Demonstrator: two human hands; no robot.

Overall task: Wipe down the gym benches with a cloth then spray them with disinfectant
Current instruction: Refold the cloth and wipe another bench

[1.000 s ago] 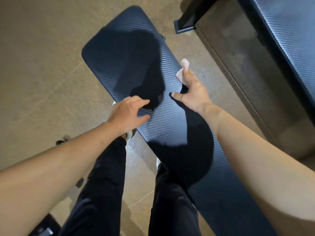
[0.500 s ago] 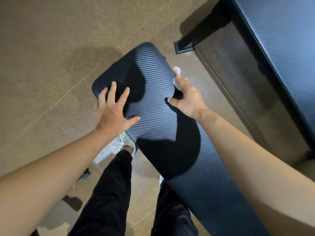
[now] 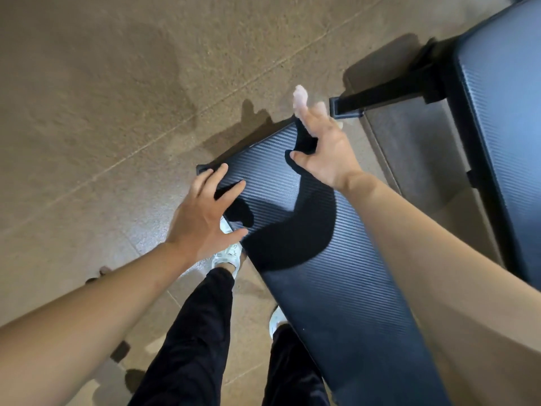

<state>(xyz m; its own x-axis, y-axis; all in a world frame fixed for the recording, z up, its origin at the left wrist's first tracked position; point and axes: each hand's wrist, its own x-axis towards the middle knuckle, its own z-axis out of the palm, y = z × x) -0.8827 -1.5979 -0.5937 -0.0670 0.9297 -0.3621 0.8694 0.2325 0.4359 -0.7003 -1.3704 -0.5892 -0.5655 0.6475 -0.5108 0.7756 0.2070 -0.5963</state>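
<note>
A dark padded gym bench [image 3: 336, 288] with a ribbed surface runs from the lower right up to its far end in the middle of the view. My left hand [image 3: 205, 218] hovers over the bench's left edge near that far end, fingers spread and holding nothing. My right hand [image 3: 325, 148] is at the far right corner of the bench, pinching a small pale pink cloth [image 3: 301, 96] that sticks out beyond the fingers. No spray bottle is in view.
A second dark bench [image 3: 503, 142] stands at the right, with a black frame foot [image 3: 380, 98] reaching toward the first bench. Between them lies a strip of tan floor [image 3: 117, 112]. My legs in black trousers and white shoes [image 3: 228, 253] stand beside the bench.
Both hands have travelled toward the bench's far end. The right hand with the cloth reached the far right corner, and the left hand opened and moved along the left edge.
</note>
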